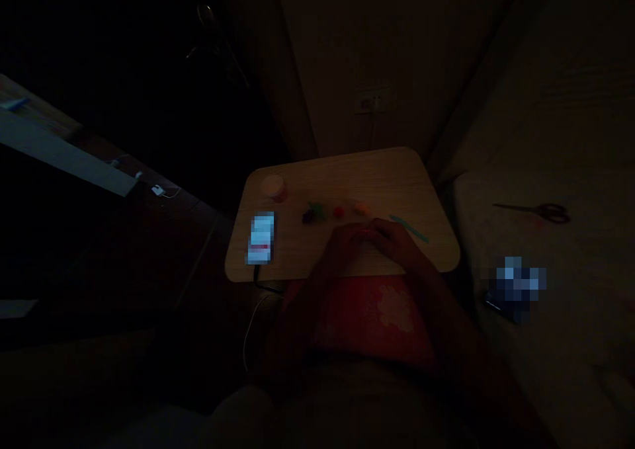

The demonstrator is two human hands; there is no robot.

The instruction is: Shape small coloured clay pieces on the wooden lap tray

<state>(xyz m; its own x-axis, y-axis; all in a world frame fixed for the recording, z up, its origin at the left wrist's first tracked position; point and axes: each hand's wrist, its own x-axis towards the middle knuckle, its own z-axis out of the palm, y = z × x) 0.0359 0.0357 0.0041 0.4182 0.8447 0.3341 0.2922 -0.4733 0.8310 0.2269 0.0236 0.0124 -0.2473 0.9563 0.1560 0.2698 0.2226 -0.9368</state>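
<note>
My left hand (342, 249) and my right hand (397, 243) rest together at the near edge of a light wooden lap table (387, 184), fingertips meeting. The room is dim, and I cannot tell whether they hold anything. Just ahead of them lie a small orange lump (362, 208), a red lump (338, 211) and a dark green lump (312, 212). A thin teal strip (409, 228) lies beside my right hand. Further left stand a small pale round jar (273, 187) and a lit phone (260, 239), its screen blurred out.
A red cushion (374, 320) with a pale flower pattern lies under my forearms. To the right, a pair of scissors (540, 213) and a blurred-out object (516, 289) lie on a pale bed. A cable runs down from the phone. A wall socket (373, 100) is behind the table.
</note>
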